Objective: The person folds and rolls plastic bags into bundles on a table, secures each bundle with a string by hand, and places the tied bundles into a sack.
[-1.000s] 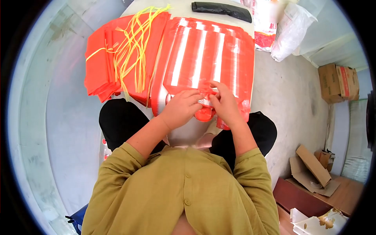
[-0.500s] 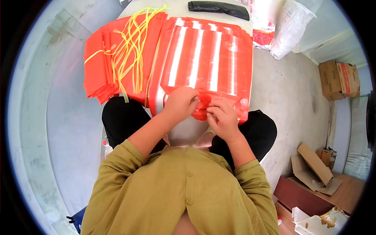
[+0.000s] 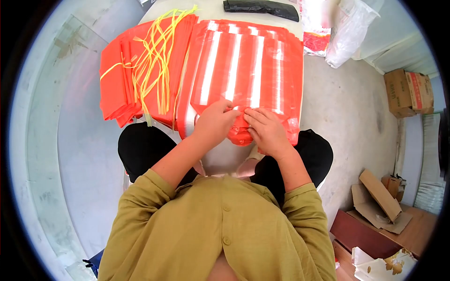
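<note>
A stack of glossy red plastic bags (image 3: 243,70), with pale light streaks across it, lies in front of me on the table. At its near edge my left hand (image 3: 216,122) has its fingers closed on the top red plastic bag, thumb and forefinger together. Close beside it, my right hand (image 3: 268,130) pinches the same bag, its fingers bent over the plastic. Crumpled red plastic bunches between and just below the hands. The fingertips are partly hidden by the folds.
Folded red bags (image 3: 115,86) lie to the left, with yellow ties (image 3: 157,61) over them. At the far edge is a black folded plastic bundle (image 3: 261,9). White plastic bags (image 3: 351,33) stand at the back right. Cardboard boxes (image 3: 408,92) are at the right.
My hands have shifted slightly up the bag, and the right hand has moved closer over the plastic, its fingers now lying flatter on it. The bunched edge between them is more covered.
</note>
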A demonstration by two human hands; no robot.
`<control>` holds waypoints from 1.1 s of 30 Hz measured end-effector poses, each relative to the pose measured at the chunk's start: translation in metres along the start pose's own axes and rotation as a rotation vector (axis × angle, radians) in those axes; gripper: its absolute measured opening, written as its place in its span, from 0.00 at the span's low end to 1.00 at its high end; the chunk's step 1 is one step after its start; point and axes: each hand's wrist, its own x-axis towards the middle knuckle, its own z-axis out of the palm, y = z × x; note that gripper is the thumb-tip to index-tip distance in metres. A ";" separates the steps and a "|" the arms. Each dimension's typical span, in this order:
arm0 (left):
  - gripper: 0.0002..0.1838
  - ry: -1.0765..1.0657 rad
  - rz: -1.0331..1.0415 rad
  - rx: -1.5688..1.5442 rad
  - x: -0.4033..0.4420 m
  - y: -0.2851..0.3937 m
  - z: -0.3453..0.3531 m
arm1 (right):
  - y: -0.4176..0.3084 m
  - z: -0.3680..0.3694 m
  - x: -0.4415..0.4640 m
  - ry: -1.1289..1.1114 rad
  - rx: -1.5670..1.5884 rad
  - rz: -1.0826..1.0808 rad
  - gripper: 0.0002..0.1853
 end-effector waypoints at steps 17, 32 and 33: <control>0.17 0.150 0.168 0.200 0.002 -0.022 -0.022 | 0.009 -0.005 0.012 0.026 0.076 0.140 0.16; 0.13 -0.132 -0.402 -0.337 -0.016 -0.058 -0.077 | 0.051 -0.029 0.053 -0.491 0.413 0.524 0.13; 0.14 -0.124 -0.418 -0.354 -0.014 -0.059 -0.076 | 0.055 -0.027 0.058 -0.496 0.429 0.599 0.14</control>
